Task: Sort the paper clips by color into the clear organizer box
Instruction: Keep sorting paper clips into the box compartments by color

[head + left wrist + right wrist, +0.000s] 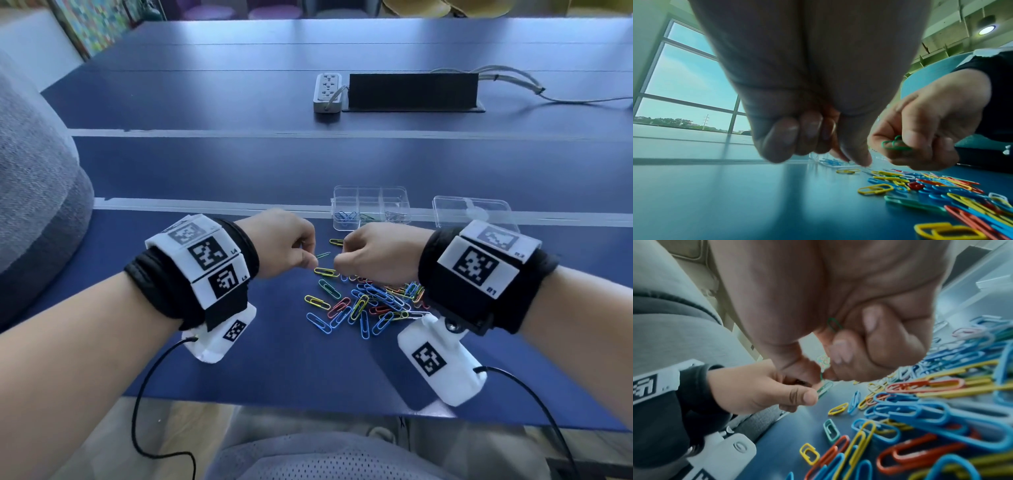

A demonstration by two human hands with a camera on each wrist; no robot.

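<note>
A loose pile of paper clips in blue, yellow, red and green lies on the blue table. The clear organizer box stands just behind it, with blue clips in its front left cell, green ones in the middle and pale ones on the right. My left hand pinches one end of a green clip just above the table. My right hand hovers over the pile's far edge, its thumb and finger at that clip's other end. Its curled fingers hold more green clips.
The box's clear lid lies to the right of the box. Farther back sit a white power strip and a black cable housing with grey cables. A grey cushion is at the left. Thin black wires hang from both wrists.
</note>
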